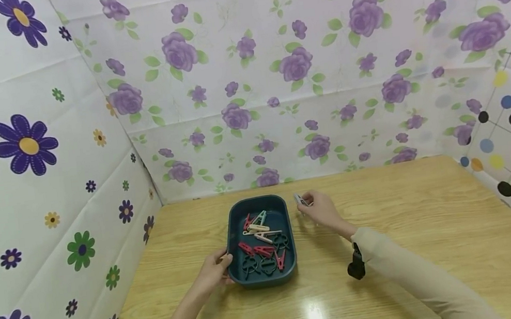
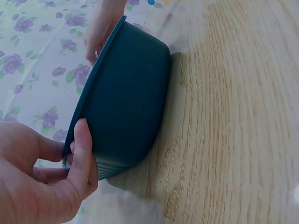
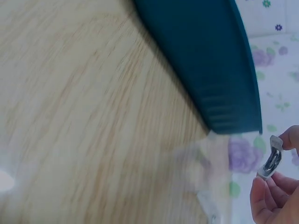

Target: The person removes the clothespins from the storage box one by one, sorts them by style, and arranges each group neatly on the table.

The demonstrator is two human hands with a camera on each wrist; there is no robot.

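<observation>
A dark teal plastic basin (image 1: 264,281) sits on the wooden table, holding several clothes pegs in red, mint and cream, along with dark green clips with openwork shapes (image 1: 268,266). My left hand (image 1: 213,270) grips the basin's rim at its near left side, seen close up in the left wrist view, thumb and fingers on either side of the edge. Beyond the basin's far right corner, my right hand (image 1: 320,210) pinches a light grey peg (image 3: 272,158) between thumb and fingers. The right wrist view shows this peg beside the basin's outer wall (image 3: 205,60), apart from it.
Wood-grain tabletop (image 1: 381,203) stretches to the right of the basin. A cloth with purple roses (image 1: 294,64) hangs along the back edge, with other patterned cloths at left and right. Light glares off the table near the front.
</observation>
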